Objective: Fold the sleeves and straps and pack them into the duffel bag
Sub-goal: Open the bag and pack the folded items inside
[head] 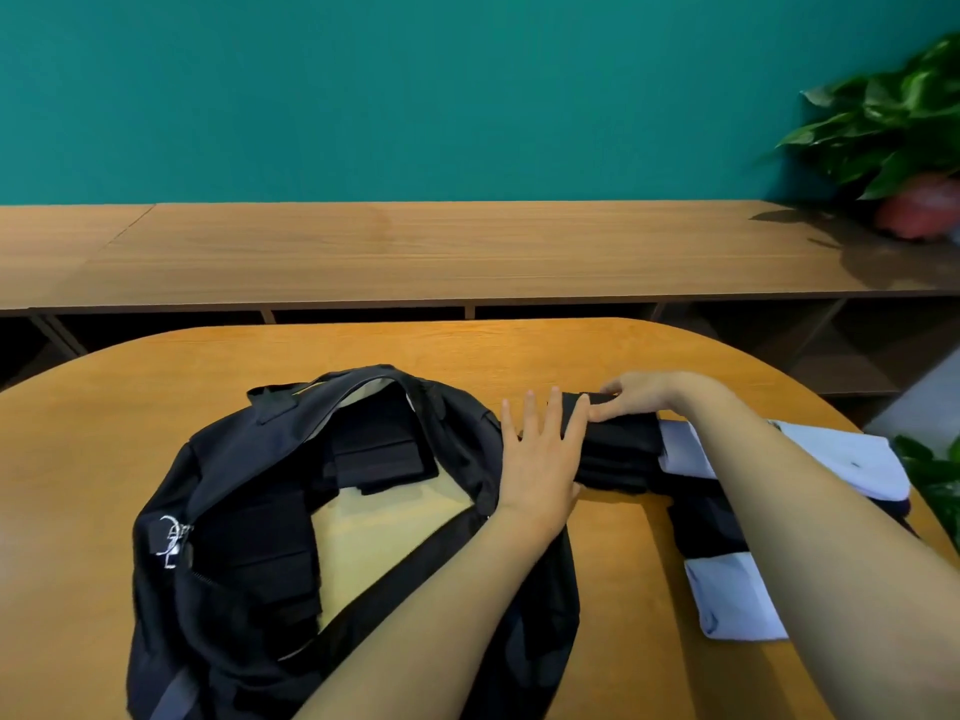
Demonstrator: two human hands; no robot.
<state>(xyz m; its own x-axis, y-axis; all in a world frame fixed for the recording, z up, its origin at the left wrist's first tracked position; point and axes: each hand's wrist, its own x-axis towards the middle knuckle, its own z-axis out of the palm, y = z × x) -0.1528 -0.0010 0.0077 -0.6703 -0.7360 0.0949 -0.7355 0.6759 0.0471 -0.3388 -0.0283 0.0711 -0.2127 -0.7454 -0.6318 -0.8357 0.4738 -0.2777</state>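
- On the wooden table (363, 350), just right of the open duffel bag (218, 459), lay a folded black bundle (623, 449), and both hands were on it.
- The left hand (543, 449) lay flat on the bundle's near-left end, fingers straight and spread, pressing down and grasping nothing.
- The right hand (641, 394) rested on the bundle's far end, fingers laid along the top and thumb at the far edge. Whether it pinched the cloth or only pressed on it could not be told.
- Inside the bag, black folded pieces (384, 449) lay against the pale lining, with more of them (260, 543) toward the zip end, so some packing looked done.
- Light blue pieces (852, 459) lay to the right of the bundle, partly under the right forearm. Another one (732, 600) sat nearer the table's front edge, outside the bag.
- The step in hand seemed to be flattening and squaring this bundle before it went in.
- The next move would probably call for a grip from both ends, so the folds held. The bundle would then go a short way left over the bag's rim into the bare patch of lining.
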